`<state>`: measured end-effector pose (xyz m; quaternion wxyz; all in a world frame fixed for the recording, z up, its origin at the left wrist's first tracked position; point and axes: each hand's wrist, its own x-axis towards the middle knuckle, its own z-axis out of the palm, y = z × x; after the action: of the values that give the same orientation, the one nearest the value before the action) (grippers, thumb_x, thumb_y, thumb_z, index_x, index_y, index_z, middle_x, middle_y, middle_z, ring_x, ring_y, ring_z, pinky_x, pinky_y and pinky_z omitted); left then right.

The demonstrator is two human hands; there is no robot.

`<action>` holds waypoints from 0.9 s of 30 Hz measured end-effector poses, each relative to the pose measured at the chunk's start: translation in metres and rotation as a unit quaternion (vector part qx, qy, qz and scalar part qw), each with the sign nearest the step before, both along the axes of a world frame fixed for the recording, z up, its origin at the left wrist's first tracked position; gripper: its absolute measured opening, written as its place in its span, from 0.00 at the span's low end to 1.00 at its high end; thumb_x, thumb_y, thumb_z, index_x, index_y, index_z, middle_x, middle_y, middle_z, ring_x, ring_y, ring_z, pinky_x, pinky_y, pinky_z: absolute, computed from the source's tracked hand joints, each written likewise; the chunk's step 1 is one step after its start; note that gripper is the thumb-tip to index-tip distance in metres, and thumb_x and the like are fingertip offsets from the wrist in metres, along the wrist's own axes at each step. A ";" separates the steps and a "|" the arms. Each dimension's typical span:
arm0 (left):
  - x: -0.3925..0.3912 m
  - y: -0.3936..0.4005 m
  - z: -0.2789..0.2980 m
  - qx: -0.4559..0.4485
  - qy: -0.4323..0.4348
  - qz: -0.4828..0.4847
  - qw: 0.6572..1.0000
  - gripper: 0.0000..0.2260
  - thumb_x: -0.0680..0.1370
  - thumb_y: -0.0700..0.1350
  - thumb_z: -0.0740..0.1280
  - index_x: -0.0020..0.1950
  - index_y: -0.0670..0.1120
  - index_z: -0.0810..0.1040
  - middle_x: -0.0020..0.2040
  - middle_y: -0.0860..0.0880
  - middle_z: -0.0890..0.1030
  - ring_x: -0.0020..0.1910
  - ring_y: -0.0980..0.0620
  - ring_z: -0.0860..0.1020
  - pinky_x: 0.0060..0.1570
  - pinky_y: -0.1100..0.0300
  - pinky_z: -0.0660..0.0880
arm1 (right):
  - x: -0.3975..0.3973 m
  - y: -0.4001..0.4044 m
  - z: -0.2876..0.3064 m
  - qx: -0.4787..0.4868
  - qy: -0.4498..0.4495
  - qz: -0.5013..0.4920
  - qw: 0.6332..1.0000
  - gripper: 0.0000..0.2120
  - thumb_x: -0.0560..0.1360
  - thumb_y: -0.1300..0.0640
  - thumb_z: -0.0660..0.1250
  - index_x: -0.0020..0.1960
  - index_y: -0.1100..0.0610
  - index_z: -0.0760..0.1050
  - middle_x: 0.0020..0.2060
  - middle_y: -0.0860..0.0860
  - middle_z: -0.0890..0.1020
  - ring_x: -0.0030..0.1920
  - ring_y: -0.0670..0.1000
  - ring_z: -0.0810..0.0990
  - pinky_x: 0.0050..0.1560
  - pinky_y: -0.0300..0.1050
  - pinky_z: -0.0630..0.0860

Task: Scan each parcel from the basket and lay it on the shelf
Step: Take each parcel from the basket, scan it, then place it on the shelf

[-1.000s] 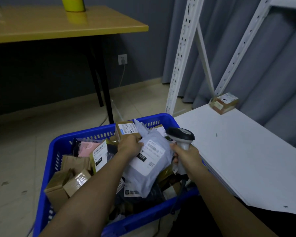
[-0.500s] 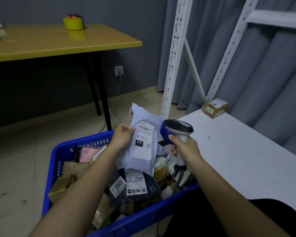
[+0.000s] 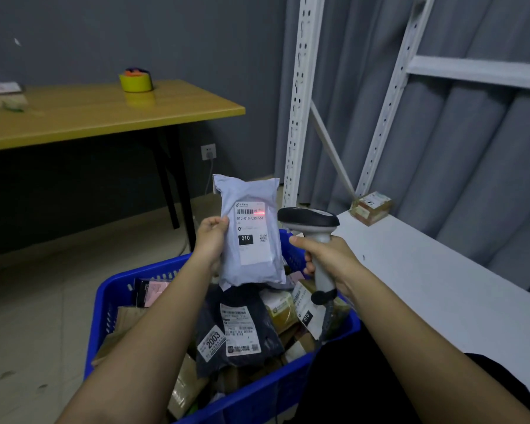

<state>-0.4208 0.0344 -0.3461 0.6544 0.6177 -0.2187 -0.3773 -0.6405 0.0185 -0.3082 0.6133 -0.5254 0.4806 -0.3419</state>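
My left hand point(image 3: 210, 238) grips the left edge of a pale grey mailer bag point(image 3: 249, 191), holding it upright above the blue basket point(image 3: 104, 304). Its white label faces me, and a red scan line lies across the barcode. My right hand point(image 3: 322, 255) grips the handle of a black and grey barcode scanner point(image 3: 309, 220), whose head points at the label from the right. The basket holds several parcels, among them a dark bag point(image 3: 236, 332) with a 2003 sticker. The white shelf board point(image 3: 426, 280) runs along the right, with one small brown box point(image 3: 371, 207) at its far end.
White perforated shelf uprights point(image 3: 299, 102) rise behind the basket, with a higher shelf rail point(image 3: 478, 70) at the upper right. A yellow table point(image 3: 104, 114) stands at the left with a roll of tape point(image 3: 136, 81) on it. Grey curtains hang behind the shelf.
My left hand has lifted the grey mailer out of the basket and turned it upright. The scanner has risen beside it, and the red scan line now lies on the barcode.
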 end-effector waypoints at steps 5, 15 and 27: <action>-0.004 -0.002 0.006 -0.023 0.004 0.004 1.000 0.05 0.81 0.46 0.62 0.50 0.44 0.70 0.44 0.46 0.79 0.40 0.51 0.78 0.42 0.55 0.77 | -0.003 -0.002 0.001 -0.003 -0.015 -0.033 0.999 0.12 0.70 0.58 0.76 0.36 0.61 0.75 0.25 0.55 0.72 0.23 0.50 0.67 0.29 0.44 0.72; -0.022 -0.026 0.005 -0.020 -0.022 -0.023 0.999 0.05 0.81 0.46 0.63 0.49 0.45 0.72 0.44 0.47 0.79 0.41 0.50 0.77 0.46 0.54 0.75 | -0.035 -0.027 0.005 -0.021 0.008 -0.051 0.998 0.09 0.71 0.58 0.75 0.39 0.60 0.76 0.25 0.53 0.73 0.23 0.49 0.69 0.30 0.44 0.73; -0.173 -0.158 -0.022 0.025 -0.096 -0.151 0.984 0.07 0.80 0.48 0.62 0.44 0.48 0.70 0.43 0.47 0.76 0.42 0.50 0.73 0.46 0.56 0.69 | -0.173 -0.129 -0.058 -0.054 0.026 -0.316 0.947 0.12 0.71 0.55 0.74 0.49 0.62 0.77 0.33 0.54 0.77 0.28 0.50 0.74 0.39 0.46 0.78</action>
<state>-0.5943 -0.1233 -0.3681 0.5503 0.6268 -0.3617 -0.4165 -0.8133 -0.1103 -0.3660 0.4319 -0.3879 0.6186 -0.5295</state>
